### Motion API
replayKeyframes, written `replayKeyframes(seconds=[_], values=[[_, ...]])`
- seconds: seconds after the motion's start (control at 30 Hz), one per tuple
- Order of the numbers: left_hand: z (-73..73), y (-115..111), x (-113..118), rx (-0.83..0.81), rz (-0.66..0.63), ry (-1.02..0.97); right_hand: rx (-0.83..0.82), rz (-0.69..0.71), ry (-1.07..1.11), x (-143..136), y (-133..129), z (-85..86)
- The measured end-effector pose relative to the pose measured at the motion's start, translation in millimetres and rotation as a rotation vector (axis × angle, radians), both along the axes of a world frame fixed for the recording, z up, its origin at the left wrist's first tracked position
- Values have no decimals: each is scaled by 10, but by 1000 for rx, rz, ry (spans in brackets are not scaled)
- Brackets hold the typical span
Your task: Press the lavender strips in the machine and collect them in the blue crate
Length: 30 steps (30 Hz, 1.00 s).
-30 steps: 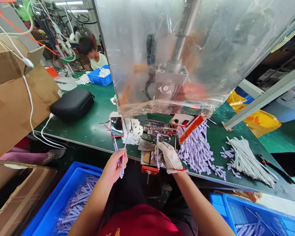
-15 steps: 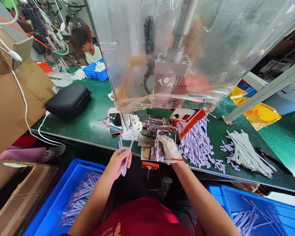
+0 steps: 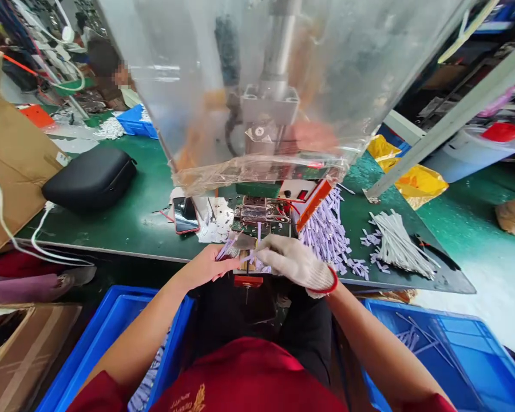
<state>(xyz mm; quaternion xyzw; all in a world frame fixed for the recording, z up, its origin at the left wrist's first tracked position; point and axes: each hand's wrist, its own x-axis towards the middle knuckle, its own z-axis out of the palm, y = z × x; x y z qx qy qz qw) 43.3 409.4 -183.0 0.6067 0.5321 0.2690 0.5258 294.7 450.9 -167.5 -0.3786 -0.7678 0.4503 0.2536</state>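
Note:
My left hand [image 3: 208, 266], bare, is closed around a few thin lavender strips [image 3: 226, 248] at the front edge of the bench. One strip's end reaches toward my right hand [image 3: 295, 260]. That hand wears a white knitted glove with a red cuff; its fingers are bent together over the small work plate, and what they hold is hidden. Just beyond the fingertips, another lavender strip [image 3: 259, 229] stands out from the metal fixture [image 3: 256, 210] of a press. Below, a red block [image 3: 248, 281] sits at the bench edge.
A clear plastic guard [image 3: 257, 166] hangs before the press. To the right lie a heap of lavender pieces [image 3: 326, 232], a bundle of pale strips [image 3: 401, 243] and pliers [image 3: 438, 252]. A phone [image 3: 186, 215] and black case [image 3: 90, 178] lie left. Blue bins [image 3: 107, 320] flank my legs.
My left hand has moved right and up, bringing its strips beside the fixture. My gloved hand no longer shows a strip upright in its fingers and reaches leftward over the plate. The view has shifted right.

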Motion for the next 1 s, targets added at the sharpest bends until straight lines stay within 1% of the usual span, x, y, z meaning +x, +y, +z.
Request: replayKeyframes(seconds=[0.07, 0.1, 0.17, 0.2, 0.23, 0.27, 0.3, 0.33, 0.37, 0.4, 0.43, 0.47, 0.53, 0.6, 0.63, 0.7, 0.8, 0.83, 0.9, 0.97, 1.0], values=[[74, 44, 98, -40, -131, 18, 8, 30, -2, 7, -137, 6], [106, 59, 140, -73, -204, 12, -19, 35, 22, 13, -203, -19], [145, 76, 170, -168, -350, -19, -130, 51, 91, 72, -315, -103], [147, 80, 145, -225, -409, -34, -206, 45, 134, 142, -351, -150], [137, 82, 91, -283, -442, -47, -274, 9, 186, 245, -364, -196], [116, 83, 13, -323, -425, -69, -315, -66, 247, 382, -349, -239], [87, 83, -82, -342, -354, -110, -319, -173, 303, 546, -301, -281], [52, 82, -180, -340, -237, -171, -289, -308, 340, 725, -220, -321], [14, 82, -268, -309, -78, -255, -222, -457, 347, 904, -108, -361], [-24, 84, -334, -279, 65, -348, -146, -578, 288, 1066, 30, -401], [-63, 88, -367, -252, 182, -445, -76, -667, 195, 1194, 187, -439], [-101, 97, -364, -245, 255, -537, -4, -716, 90, 1278, 356, -474], [-176, 129, -258, -267, 312, -694, 137, -728, -139, 1301, 699, -522], [-244, 176, -73, -268, 348, -795, 246, -684, -366, 1173, 1011, -529], [-273, 201, 27, -254, 366, -807, 277, -663, -467, 1084, 1144, -518], [-312, 247, 207, -185, 401, -746, 295, -642, -594, 918, 1351, -478], [-333, 306, 411, -49, 435, -504, 269, -618, -608, 828, 1510, -421], [-338, 328, 465, -17, 446, -418, 255, -610, -593, 848, 1530, -411], [-355, 386, 557, -4, 443, -279, 232, -607, -569, 941, 1529, -408], [-386, 455, 624, -16, 414, -181, 162, -648, -448, 1063, 1451, -415], [-402, 487, 645, -17, 395, -141, 108, -672, -321, 1120, 1372, -417]])
